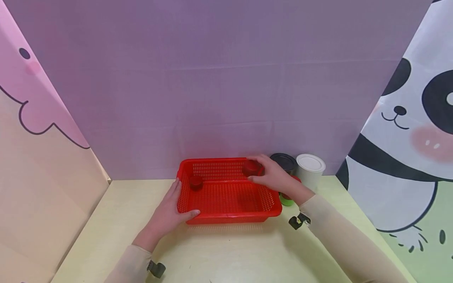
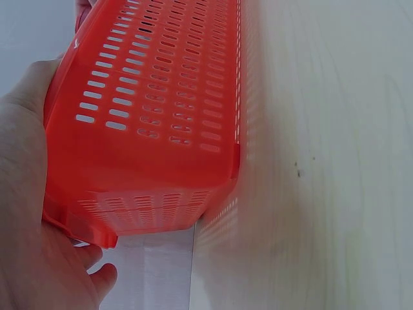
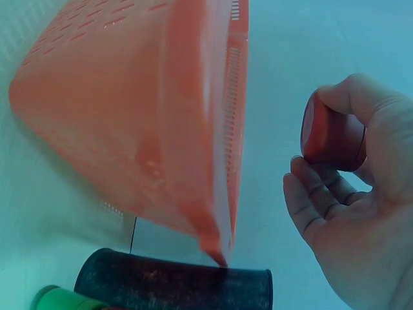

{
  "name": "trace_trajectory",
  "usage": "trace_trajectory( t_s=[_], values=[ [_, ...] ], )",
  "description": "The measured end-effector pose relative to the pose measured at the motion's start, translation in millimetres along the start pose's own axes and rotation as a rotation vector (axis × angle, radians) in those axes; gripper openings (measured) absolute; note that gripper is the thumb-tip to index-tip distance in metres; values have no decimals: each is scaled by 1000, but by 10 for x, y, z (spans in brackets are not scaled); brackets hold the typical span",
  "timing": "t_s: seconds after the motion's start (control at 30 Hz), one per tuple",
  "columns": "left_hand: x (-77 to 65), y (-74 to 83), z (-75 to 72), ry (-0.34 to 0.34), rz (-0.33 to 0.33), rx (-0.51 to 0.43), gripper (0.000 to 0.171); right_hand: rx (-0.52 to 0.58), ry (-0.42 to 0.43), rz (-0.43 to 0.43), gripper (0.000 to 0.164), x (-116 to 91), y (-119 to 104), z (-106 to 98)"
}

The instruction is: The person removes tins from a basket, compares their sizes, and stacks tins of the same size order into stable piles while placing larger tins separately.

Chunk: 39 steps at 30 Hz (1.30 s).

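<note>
A red plastic basket (image 1: pixel 226 215) with slotted walls stands on the table. At its left end my left hand (image 1: pixel 168 210) grips the rim, thumb over the front left corner; in the left wrist view the hand lies along the basket's rim (image 2: pixel 61 97). Over the basket's back right part, my right hand (image 1: pixel 272 175) holds a small red round container (image 1: pixel 250 168). The right wrist view shows this red cylinder (image 3: pixel 332 135) between thumb and fingers, apart from the basket wall. Another small red round container (image 1: pixel 196 182) sits inside the basket at the back left.
Right of the basket stand a black can (image 1: pixel 283 160) and a white canister (image 1: pixel 310 163) with a lid. A green round thing (image 1: pixel 286 201) is partly hidden under my right forearm. A purple sheet (image 1: pixel 226 98) hangs behind the table (image 1: pixel 226 255).
</note>
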<state>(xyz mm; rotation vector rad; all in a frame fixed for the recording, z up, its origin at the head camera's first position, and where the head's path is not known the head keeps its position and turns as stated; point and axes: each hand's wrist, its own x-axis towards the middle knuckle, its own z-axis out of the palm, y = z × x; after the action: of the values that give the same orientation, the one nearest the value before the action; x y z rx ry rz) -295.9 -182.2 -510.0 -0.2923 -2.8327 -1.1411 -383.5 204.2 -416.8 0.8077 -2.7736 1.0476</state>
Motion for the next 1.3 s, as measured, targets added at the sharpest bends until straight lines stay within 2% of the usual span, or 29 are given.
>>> trace_trajectory(
  t_s=[0.27, 0.57, 1.13, 1.3],
  values=[
    [10, -13, 10, 3, -1, 4, 133, -7, 75, 11, 66, -128, 94, -90],
    [3, -13, 5, 3, -1, 15, 133, 29, 163, -19, 63, -295, 266, -209],
    [-3, 9, -8, -2, 7, 29, 133, 74, 317, 122, 66, -645, 483, -375],
    [-8, 27, -12, -5, 6, 27, 132, 110, 360, 120, 68, -704, 563, -369]
  ],
)
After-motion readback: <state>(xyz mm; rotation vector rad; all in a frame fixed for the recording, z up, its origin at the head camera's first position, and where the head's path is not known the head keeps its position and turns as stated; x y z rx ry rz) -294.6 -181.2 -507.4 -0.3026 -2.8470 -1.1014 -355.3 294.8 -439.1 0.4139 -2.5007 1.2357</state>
